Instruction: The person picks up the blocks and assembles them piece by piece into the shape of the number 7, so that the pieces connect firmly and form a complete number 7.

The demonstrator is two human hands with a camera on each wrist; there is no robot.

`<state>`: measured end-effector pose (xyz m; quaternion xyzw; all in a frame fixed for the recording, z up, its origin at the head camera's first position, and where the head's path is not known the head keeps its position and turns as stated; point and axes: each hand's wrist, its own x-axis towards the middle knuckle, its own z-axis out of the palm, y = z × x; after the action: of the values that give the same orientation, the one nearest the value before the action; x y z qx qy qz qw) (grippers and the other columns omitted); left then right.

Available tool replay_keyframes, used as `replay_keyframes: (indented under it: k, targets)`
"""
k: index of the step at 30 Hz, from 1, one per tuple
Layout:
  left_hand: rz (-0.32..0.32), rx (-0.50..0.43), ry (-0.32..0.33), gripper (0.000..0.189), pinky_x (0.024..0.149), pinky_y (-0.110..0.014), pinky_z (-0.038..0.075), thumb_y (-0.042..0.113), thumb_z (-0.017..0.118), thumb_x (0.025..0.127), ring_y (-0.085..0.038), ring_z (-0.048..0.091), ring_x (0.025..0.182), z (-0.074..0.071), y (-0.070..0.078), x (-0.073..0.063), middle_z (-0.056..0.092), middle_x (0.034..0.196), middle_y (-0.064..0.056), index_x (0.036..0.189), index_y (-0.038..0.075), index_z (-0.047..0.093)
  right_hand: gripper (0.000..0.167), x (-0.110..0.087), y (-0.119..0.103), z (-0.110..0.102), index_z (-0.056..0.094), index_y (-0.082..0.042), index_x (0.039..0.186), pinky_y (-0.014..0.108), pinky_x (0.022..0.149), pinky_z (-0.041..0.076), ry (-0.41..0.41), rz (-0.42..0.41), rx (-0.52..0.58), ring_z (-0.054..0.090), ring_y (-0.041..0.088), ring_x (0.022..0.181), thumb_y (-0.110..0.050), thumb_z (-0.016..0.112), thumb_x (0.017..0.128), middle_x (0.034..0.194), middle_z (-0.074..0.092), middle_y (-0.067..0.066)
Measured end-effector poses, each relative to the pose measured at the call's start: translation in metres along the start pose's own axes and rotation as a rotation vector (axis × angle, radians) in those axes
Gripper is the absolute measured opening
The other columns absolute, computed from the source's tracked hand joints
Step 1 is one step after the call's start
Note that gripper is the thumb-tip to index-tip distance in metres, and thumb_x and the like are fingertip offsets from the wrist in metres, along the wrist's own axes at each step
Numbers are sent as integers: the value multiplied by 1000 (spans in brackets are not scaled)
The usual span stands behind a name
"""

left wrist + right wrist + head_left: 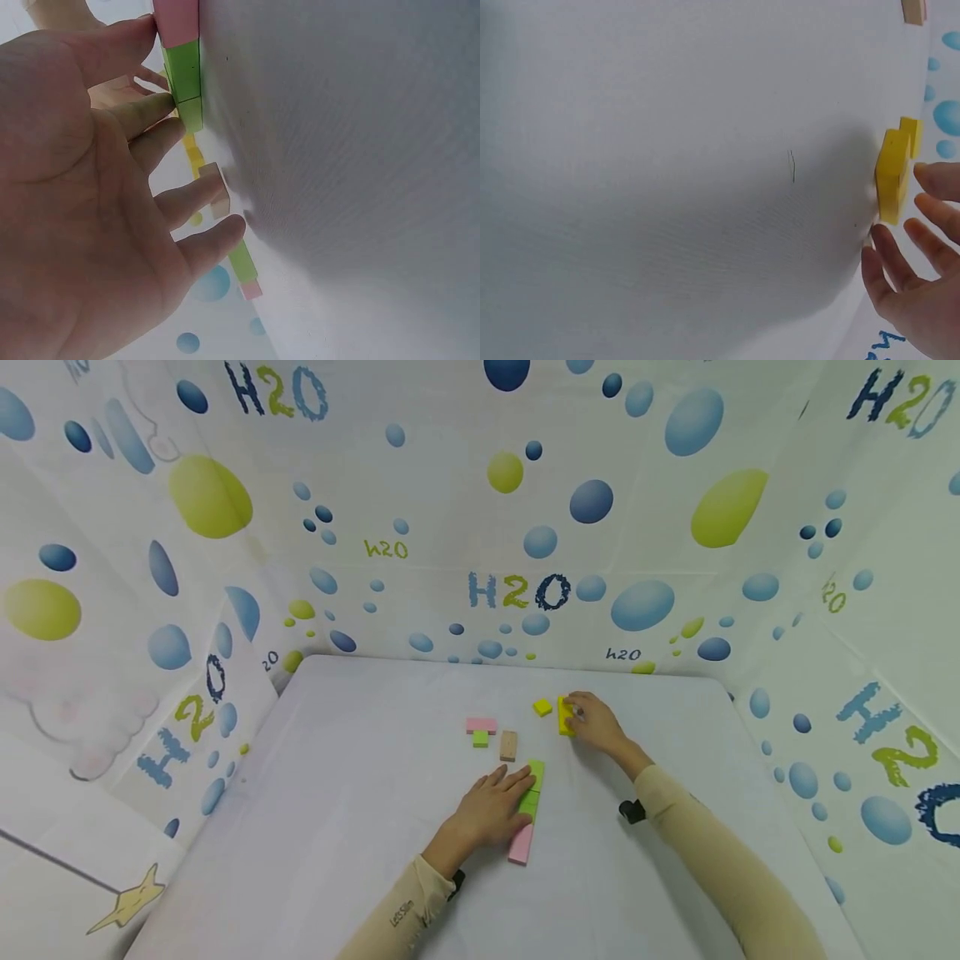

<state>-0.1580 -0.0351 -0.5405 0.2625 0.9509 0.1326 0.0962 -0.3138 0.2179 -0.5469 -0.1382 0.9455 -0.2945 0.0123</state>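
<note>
My left hand lies beside a line of blocks in the head view: two green blocks and a pink block at the near end. In the left wrist view its thumb meets the pink block and two fingers touch the green blocks; the other fingers are spread. My right hand is at the right side of a yellow block. The right wrist view shows its thumb and loosely bent fingers close beside the yellow block, not wrapped round it.
A small yellow block lies left of the right hand. A wooden block, a pink block and a small green block lie beyond the left hand. The white table meets patterned cloth walls behind and at both sides.
</note>
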Motion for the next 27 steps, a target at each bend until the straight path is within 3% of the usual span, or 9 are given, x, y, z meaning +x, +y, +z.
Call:
replay_keyframes:
  k: [5,12,27]
  targets:
    - [-4,4,-3,67,122,-53,32,45,62,103,-31,29,156,3,-1,1,34,169,7,162,22,40,52,6,5,0,50,5,150,54,112,45,-59,-16,-3,58,42,131,-11,64,102,160,42,24]
    - [15,-3,16,66,121,-54,33,44,62,103,-33,31,155,3,-2,-1,36,168,4,161,20,42,51,9,8,-2,52,4,150,54,119,37,-93,17,35,54,39,136,-13,65,103,160,45,20]
    - [13,4,21,66,121,-54,34,44,62,104,-33,31,155,4,-4,-2,35,168,5,161,20,42,49,5,2,4,61,0,142,52,113,44,-19,95,101,57,36,130,-17,74,98,151,54,19]
